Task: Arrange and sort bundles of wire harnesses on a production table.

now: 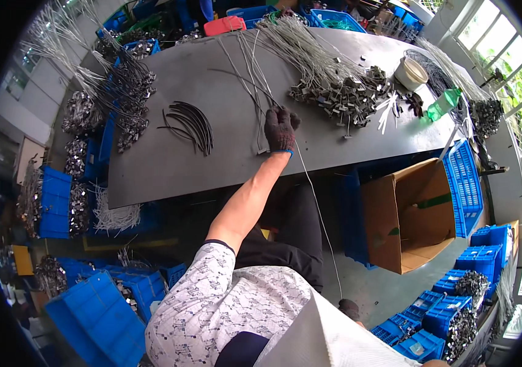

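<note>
Cable (316, 199) spans the table edge (212, 185), left hand's (281, 129) fingers clenched on it, clear of tube pile (196, 119); right hand's (349, 309) fingers unclear.

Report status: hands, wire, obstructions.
Left hand closed on wire, over table. Right hand low, grip unclear. Wire runs past table edge. Nothing visibly blocking.

We are looking at a grey table (151, 174), on whose top black tubes (203, 126), loose wires (250, 68), a large wire heap (340, 88), white strips (388, 109), a white tub (410, 74) and a green bottle (444, 105) are resting.
</note>
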A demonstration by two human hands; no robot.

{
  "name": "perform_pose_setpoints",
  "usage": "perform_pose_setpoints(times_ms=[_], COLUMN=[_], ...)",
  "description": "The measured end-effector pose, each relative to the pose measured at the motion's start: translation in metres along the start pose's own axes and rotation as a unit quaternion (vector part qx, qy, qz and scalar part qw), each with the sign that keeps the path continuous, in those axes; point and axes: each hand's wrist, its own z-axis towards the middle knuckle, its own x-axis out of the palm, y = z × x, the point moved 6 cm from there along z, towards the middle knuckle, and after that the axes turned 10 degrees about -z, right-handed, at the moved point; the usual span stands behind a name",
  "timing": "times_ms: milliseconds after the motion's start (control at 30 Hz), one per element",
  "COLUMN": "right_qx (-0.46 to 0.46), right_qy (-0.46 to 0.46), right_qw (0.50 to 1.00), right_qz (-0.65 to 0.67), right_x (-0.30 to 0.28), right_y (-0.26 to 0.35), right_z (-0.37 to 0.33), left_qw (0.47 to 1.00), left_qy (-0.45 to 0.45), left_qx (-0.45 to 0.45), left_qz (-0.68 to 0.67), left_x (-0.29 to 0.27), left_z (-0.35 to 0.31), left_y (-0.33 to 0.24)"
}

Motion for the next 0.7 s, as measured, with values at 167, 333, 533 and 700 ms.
perform_pose_setpoints(times_ms=[167, 333, 533, 700], right_qx=[0.016, -0.026, -0.194, -0.218], right_qy=[-0.01, -0.104, -0.409, -0.555], right_qw=[0.999, 0.992, 0.812, 0.774], right_qz=[0.049, 0.061, 0.368, 0.212], right_x=[-0.01, -0.086, -0.336, -0.452], right_y=[0.005, 0.042, 0.17, 0.254], right_z=[-0.001, 0.016, 0.057, 0.044], left_qw=[0.999, 0.94, 0.93, 0.961], left_qy=[0.027, 0.127, 0.234, 0.134], left_qx=[-0.038, -0.26, -0.219, -0.216], left_qz=[0.022, 0.178, 0.18, 0.105], left_x=[-0.027, -0.057, -0.052, -0.059], left_z=[0.005, -0.027, -0.112, -0.062], left_y=[0.025, 0.071, 0.078, 0.044])
